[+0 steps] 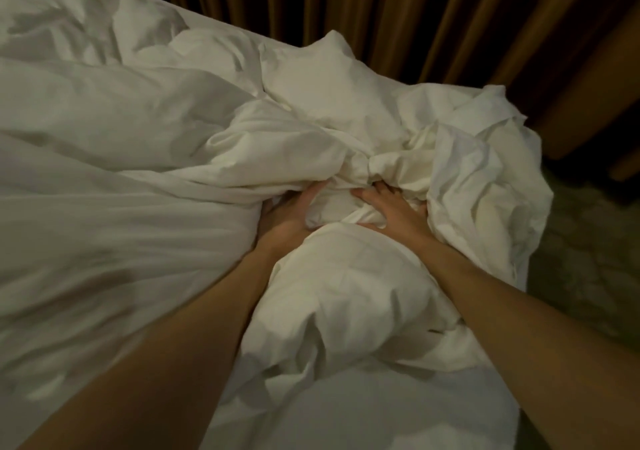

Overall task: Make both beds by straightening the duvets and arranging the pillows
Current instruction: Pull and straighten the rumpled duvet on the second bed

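A white duvet [121, 179] lies crumpled across the bed, bunched into a heap at the middle and right. A white pillow [325, 79] lies at the far side of the heap near the curtain. My left hand [287, 214] grips a bunched fold of the duvet from the left, its fingers hidden in the cloth. My right hand [391, 207] reaches into the same bunch from the right, fingertips buried in the folds. A puffed part of the duvet [346, 297] bulges between my forearms.
Brown pleated curtains [415, 17] hang along the far side of the bed. A dim patterned carpet [588, 259] shows at the right, beyond the bed's edge, where the duvet hangs over.
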The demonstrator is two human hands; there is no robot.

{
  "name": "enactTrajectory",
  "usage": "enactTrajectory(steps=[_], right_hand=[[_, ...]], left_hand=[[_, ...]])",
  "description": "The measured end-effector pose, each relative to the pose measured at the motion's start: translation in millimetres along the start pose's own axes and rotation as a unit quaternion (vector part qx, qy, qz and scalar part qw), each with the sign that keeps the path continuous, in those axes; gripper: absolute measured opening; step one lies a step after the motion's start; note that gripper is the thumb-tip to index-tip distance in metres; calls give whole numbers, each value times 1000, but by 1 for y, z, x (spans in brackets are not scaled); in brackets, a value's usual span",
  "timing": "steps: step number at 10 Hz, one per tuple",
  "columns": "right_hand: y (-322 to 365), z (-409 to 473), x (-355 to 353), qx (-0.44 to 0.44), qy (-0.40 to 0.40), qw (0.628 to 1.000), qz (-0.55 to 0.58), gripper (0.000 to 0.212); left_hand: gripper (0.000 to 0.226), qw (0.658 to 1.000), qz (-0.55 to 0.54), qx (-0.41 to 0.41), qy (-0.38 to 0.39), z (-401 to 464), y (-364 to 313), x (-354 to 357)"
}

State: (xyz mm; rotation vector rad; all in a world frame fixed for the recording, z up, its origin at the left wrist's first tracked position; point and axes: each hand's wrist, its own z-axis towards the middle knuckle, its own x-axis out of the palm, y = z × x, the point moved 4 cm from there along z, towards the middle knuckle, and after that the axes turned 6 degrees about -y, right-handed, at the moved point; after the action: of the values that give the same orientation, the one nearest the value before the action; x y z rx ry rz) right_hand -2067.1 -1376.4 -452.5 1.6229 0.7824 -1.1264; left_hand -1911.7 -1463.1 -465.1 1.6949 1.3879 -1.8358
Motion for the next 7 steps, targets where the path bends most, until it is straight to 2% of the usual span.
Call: enactTrajectory(steps=[1, 2, 3, 4, 5, 6, 7], right_hand=[[2, -14, -5, 23, 5, 999, -35, 61], [4, -30, -10, 28, -9, 996, -85, 61], [7, -49, -17, 37, -20, 997, -66, 60], [14, -77, -27, 56, -34, 998, 13, 57], [32, -112, -45, 70, -67, 990, 99, 50], [63, -158, -64, 51, -114, 976, 180, 46], [96, -213, -68, 6, -131, 971, 202, 45]], left_hand=[[76, 998, -36, 31, -32, -17, -4, -11], [75, 995, -2, 83, -55, -38, -5, -19], [77, 989, 39, 123, -70, -63, -6, -35], [74, 991, 31, 123, -49, -97, -6, -52], [56, 990, -21, 121, -68, -141, -9, -75], [55, 981, -60, 152, -109, -201, -8, -88], [51, 967, -71, 189, -158, -262, 6, -88]])
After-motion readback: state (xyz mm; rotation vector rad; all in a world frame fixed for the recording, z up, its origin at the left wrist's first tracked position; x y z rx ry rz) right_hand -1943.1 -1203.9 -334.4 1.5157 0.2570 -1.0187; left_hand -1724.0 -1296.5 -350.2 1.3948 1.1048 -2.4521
